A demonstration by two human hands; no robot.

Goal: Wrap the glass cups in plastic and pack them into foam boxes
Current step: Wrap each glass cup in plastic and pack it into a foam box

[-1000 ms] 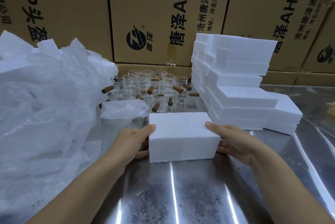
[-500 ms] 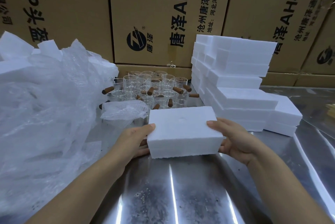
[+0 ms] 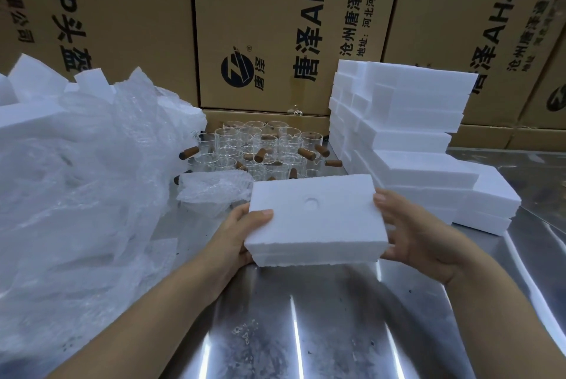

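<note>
In the head view, a white rectangular foam box (image 3: 315,219) is held by its two short ends over a shiny steel table (image 3: 306,317), its top tilted toward the camera. It is gripped by the left hand (image 3: 235,234) and the right hand (image 3: 416,231), each thumb laid on the top face and the fingers tucked beneath, largely hidden. The box is judged light, stiff and crumbly at its edges, so the ends are best taken broadly. Clear glass cups with brown wooden handles (image 3: 260,148), judged fragile, are clustered behind it.
</note>
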